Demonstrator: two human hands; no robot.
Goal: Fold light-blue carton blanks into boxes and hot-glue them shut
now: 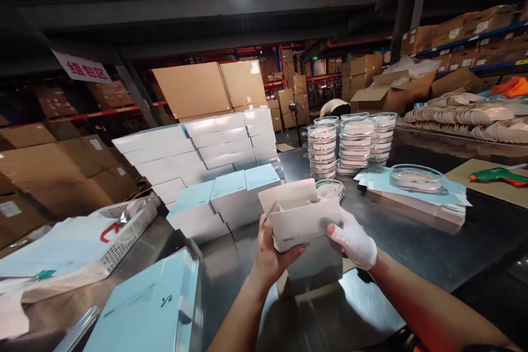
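I hold a small white cardboard box (303,220) with its lid flap raised, above a dark metal table (412,242). My bare left hand (270,256) grips its left side and bottom edge. My right hand (355,242), in a white glove, holds its right side. A round clear container (330,188) sits just behind the box. Light blue closed boxes (225,201) are stacked to the left of my hands.
Stacks of clear round containers (352,143) stand at the back. One container (416,177) lies on flat blue sheets (373,179). A green glue gun (497,176) rests on cardboard at right. A white basket (127,225) and a blue box (144,308) sit at left.
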